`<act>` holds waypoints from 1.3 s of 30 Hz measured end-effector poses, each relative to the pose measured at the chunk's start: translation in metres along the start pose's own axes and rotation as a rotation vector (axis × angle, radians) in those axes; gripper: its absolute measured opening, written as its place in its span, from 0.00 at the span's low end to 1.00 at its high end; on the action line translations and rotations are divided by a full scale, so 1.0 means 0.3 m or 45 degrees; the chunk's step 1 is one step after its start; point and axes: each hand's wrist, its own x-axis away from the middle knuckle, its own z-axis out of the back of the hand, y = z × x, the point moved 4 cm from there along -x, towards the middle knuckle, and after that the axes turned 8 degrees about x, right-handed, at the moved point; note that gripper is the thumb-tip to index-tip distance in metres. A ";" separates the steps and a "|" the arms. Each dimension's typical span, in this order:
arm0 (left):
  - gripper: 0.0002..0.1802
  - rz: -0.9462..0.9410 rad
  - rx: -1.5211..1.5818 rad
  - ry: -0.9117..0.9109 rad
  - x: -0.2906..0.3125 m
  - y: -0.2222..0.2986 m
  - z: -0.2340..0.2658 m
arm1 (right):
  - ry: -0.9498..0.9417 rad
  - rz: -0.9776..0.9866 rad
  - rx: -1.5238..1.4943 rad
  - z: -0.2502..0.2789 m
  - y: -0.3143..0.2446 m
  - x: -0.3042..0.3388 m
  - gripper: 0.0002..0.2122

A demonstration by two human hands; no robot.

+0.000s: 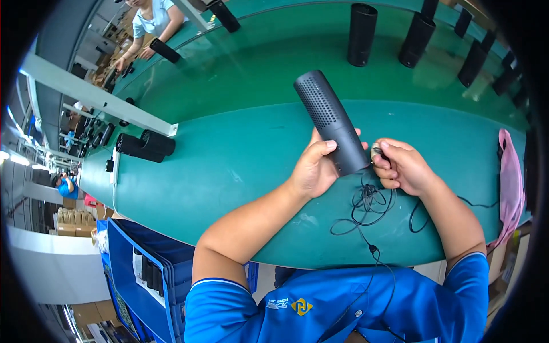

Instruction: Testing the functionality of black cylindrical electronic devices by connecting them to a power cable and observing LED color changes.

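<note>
My left hand (316, 168) is wrapped round a black cylindrical housing (333, 123), tilted with its perforated end up and to the left. The thumb lies along its smooth lower part. Close to the housing's lower end, my right hand (402, 166) is closed in a pinch on the end of a thin black cable; the tip in the fingers is mostly hidden. Something pale covers one fingertip of that hand. Below it the black cable (369, 200) lies in a tangle on the green table mat (240, 171), and a strand runs down over my blue shirt.
Two black cylinders (146, 145) lie at the table's left. Several others, like this cylinder (362, 34), stand on the glossy green surface beyond. A pink cloth (508, 188) hangs at the right edge. Blue crates (140, 274) stand lower left. Another person (153, 23) works at far left.
</note>
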 end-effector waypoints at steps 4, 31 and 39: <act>0.29 -0.024 -0.171 0.136 0.011 -0.008 0.006 | -0.017 0.089 0.153 -0.014 0.011 0.006 0.15; 0.36 0.017 -0.417 -0.151 0.070 -0.086 -0.082 | 0.200 0.416 0.916 -0.021 0.010 0.184 0.10; 0.42 -0.041 -0.629 -0.159 0.089 -0.091 -0.071 | 0.191 0.380 1.271 -0.030 -0.009 0.199 0.10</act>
